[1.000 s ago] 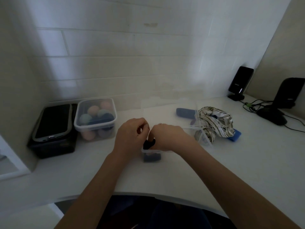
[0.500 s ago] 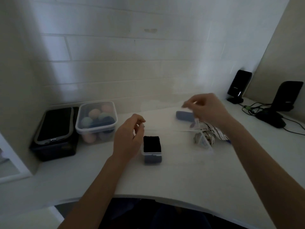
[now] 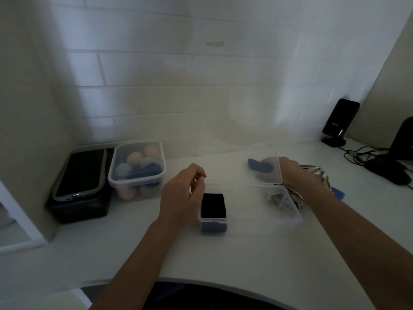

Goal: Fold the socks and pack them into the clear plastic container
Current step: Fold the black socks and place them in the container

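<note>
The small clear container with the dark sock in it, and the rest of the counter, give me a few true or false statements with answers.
1. The small clear container holds a dark sock and has no lid on. True.
2. The left hand grips the sock. False: it hovers beside the container, fingers loosely curled, holding nothing.
3. The right hand holds a clear lid. True.
4. The lidded tub of rolled socks stands right of the small container. False: it stands to its left, beside a black case.
5. Two black devices stand at the far left. False: they are at the far right.
</note>
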